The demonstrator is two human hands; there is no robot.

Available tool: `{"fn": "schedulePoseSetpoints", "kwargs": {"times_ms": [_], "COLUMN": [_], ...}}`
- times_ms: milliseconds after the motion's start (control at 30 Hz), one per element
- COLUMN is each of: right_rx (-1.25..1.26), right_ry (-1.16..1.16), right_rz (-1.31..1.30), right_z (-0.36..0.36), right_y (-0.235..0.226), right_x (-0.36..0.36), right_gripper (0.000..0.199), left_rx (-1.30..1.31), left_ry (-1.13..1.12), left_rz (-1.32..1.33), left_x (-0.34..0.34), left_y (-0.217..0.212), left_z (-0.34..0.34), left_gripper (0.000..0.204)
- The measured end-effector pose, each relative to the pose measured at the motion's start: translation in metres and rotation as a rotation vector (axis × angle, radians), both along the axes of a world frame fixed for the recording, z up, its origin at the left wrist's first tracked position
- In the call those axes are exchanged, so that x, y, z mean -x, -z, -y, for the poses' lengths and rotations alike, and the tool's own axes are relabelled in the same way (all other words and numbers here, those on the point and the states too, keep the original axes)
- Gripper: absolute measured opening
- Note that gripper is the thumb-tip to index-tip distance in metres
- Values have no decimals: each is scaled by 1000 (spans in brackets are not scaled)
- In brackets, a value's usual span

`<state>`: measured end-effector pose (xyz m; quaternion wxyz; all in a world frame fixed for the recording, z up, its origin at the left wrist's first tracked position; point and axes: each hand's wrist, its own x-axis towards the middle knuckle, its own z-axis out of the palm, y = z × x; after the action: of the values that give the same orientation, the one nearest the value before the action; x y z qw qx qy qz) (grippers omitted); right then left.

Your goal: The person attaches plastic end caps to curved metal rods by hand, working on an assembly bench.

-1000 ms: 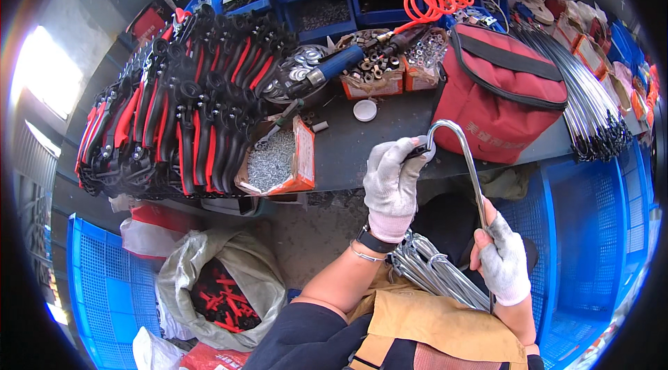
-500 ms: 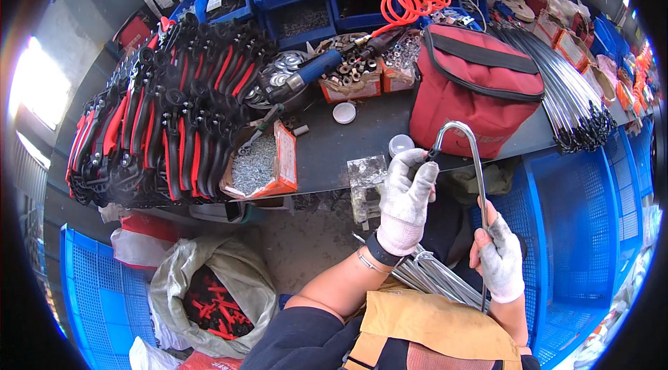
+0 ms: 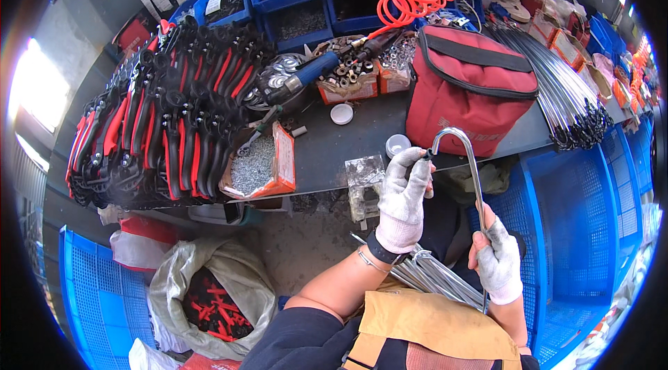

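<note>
Pinching small black piece [image 3: 428, 154] at curved end of hooked silvery metal rod [image 3: 476, 174] with fingers of white-gloved left hand [image 3: 403, 192] | clasping shaft with white-gloved right hand [image 3: 499, 262], near red fabric bag [image 3: 473, 107] | barely shifted since half-second ago; apparently still working at tip

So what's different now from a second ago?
Seen against the bench, the left hand, right hand and bent rod shifted right, uncovering more of a small round tub. Nothing was let go: the left still pinches a black piece near the rod's tip; the right still grips the rod.
</note>
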<state>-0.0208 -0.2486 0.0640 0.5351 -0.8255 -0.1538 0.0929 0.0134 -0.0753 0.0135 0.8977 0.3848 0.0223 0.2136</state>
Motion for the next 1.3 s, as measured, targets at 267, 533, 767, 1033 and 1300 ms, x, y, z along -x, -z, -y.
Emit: {"fn": "schedulePoseSetpoints", "kwargs": {"times_ms": [267,533,767,1033,1300], "right_rx": [49,131,76,-50,65], "right_ry": [-2,-9,2,5,91], "right_rz": [111,182,107,-96,76], "right_z": [0,2,3,-1,-8], "right_y": [0,1,2,16,27], "right_x": [4,7,4,5,12], "right_gripper": [46,47,46,47,45], "left_rx": [-699,-476,-115,342,-1094], "left_ry": [-411,-261,82,450,-143], "left_rz": [22,-17,-22,-6,19], "left_x": [-6,-2,5,-4,-18], "left_y": [4,5,-8,-25,-48], "left_z": [-12,-9,-4,-11,-5], "left_gripper": [16,16,21,28,37]}}
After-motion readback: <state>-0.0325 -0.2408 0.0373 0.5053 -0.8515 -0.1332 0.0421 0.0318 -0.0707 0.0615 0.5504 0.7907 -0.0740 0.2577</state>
